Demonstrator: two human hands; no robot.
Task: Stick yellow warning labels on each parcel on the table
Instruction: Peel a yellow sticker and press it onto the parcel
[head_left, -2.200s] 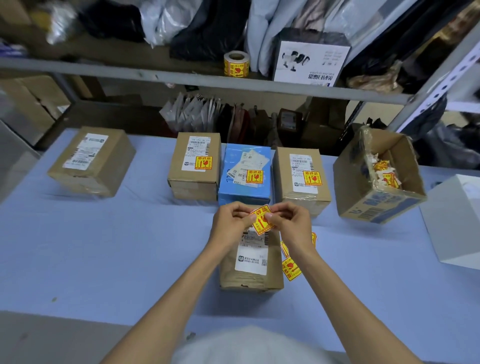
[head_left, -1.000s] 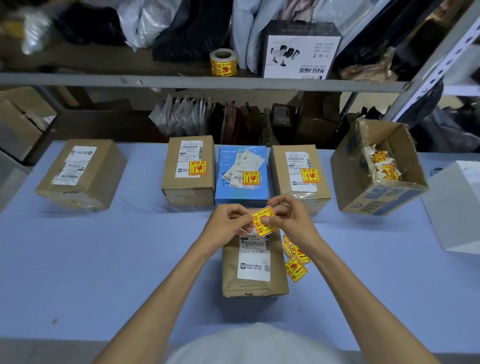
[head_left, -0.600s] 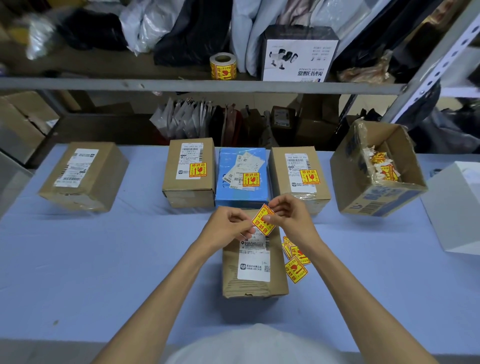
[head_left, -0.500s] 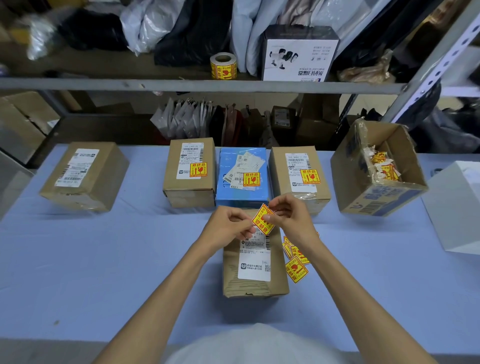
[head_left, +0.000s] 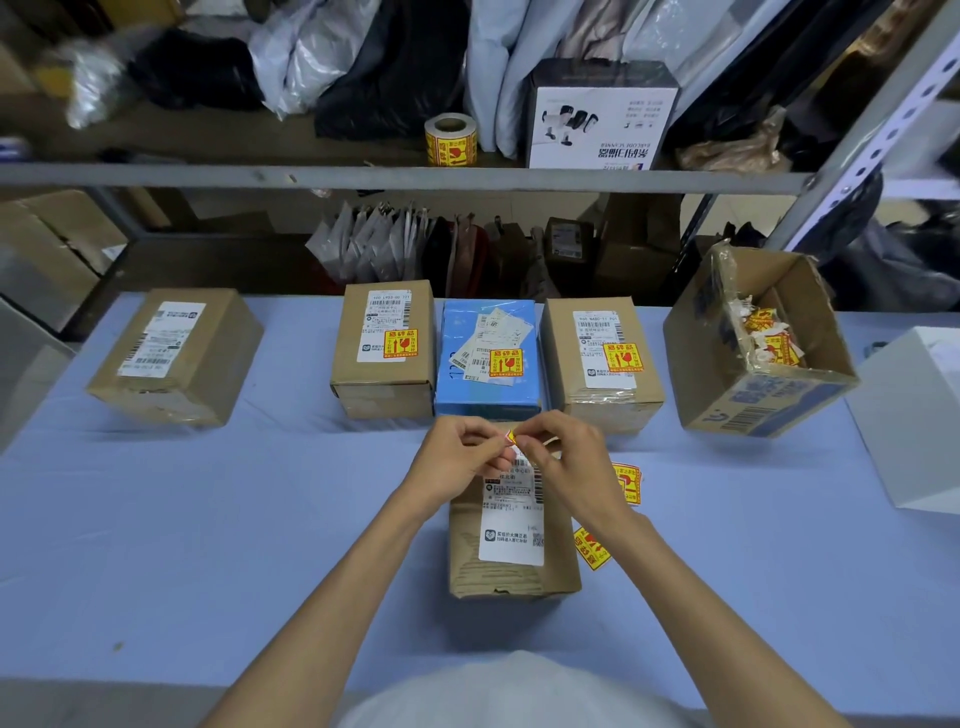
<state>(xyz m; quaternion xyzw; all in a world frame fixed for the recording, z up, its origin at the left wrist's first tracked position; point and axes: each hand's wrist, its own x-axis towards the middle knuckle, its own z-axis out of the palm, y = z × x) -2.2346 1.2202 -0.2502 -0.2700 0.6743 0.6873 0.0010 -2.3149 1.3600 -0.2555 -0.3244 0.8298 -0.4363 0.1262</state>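
Note:
My left hand and my right hand pinch one yellow warning label between their fingertips; only a corner of it shows. They hover over the far end of a brown parcel with a white shipping slip. Loose yellow labels lie on the table to its right. Behind stand a brown parcel, a blue parcel and another brown parcel, each with a yellow label. A brown parcel at far left bears no yellow label.
An open cardboard box holding peeled label scraps tilts at the right. A white box sits at the right edge. A roll of yellow labels stands on the shelf above the blue table.
The label, earlier seen flat and face-up between my fingers, is now mostly hidden by them. Both hands stay over the near parcel's far end.

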